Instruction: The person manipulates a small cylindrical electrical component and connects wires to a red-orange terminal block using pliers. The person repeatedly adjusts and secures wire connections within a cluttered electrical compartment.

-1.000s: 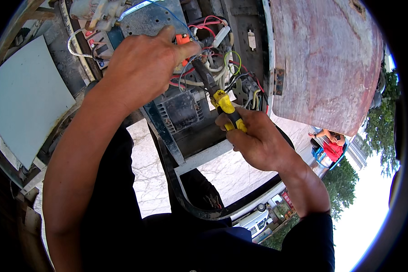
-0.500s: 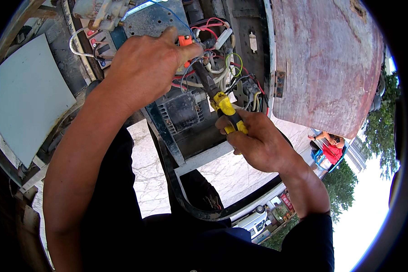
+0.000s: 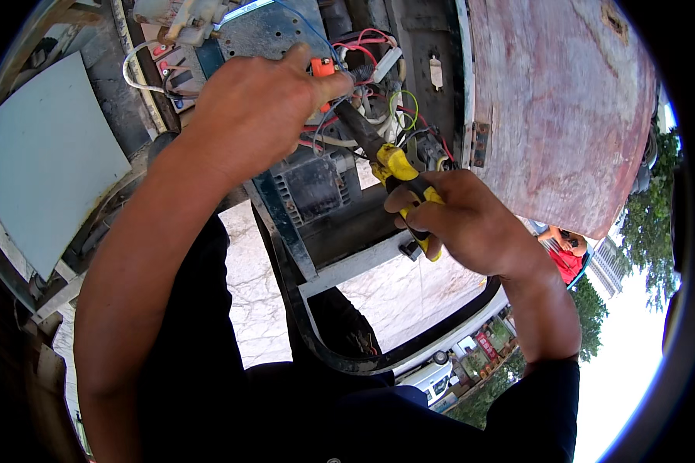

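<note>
My right hand is wrapped round yellow-and-black pliers. Their dark jaws point up and left, with the tips close to my left fingertips among the wires. My left hand reaches in from the left with its fingers bent. One finger lies across an orange block beside the tangled wiring. Whatever those fingertips pinch is hidden by the hand and the plier jaws. Red, white, black and yellow-green wires loop around there, and a white connector sits just right of the orange block.
A dark finned box sits in the metal frame below the wiring. On the right hangs a worn reddish wooden panel with a hinge. A pale sheet leans at left. Someone in red is farther off.
My right hand and the pliers have shifted a little right and up, and the plier handles look farther apart. My left hand keeps its place at the wiring. The view has shifted slightly.
</note>
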Tool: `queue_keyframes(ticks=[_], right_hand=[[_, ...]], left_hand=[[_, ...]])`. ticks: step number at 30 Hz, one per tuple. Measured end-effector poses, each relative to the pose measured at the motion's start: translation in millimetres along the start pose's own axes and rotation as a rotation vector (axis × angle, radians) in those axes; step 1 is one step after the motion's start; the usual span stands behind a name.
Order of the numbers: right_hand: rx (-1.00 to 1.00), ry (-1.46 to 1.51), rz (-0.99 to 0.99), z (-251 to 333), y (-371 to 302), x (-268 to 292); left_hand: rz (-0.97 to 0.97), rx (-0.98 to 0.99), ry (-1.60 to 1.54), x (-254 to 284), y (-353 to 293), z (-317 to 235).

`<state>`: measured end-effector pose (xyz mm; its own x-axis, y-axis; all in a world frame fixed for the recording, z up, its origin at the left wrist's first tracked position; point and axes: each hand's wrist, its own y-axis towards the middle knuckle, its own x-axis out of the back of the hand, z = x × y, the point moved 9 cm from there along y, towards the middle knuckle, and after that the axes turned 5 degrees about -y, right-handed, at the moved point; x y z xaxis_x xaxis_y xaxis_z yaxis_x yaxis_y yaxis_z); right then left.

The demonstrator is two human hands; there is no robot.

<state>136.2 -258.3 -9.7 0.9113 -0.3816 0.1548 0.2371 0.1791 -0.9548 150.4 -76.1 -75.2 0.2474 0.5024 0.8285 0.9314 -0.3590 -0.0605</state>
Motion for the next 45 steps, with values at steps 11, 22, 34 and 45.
queue_keyframes(ticks=[11,22,34,45], right_hand=[[0.024,0.052,0.055,4.9,3.7,-3.4],[0.214,-0.245,0.113,37.2,2.4,3.6],[-0.154,0.088,0.254,49.8,4.6,30.1],[0.006,-0.209,0.073,1.1,-6.3,42.1]], left_hand=[[0.02,0.036,-0.012,1.6,0.3,-1.0],[0.001,0.014,-0.012,3.9,-2.9,-1.0],[0.029,0.023,0.002,4.4,-2.3,-1.8],[0.056,0.067,-0.032,4.3,-1.8,2.1]])
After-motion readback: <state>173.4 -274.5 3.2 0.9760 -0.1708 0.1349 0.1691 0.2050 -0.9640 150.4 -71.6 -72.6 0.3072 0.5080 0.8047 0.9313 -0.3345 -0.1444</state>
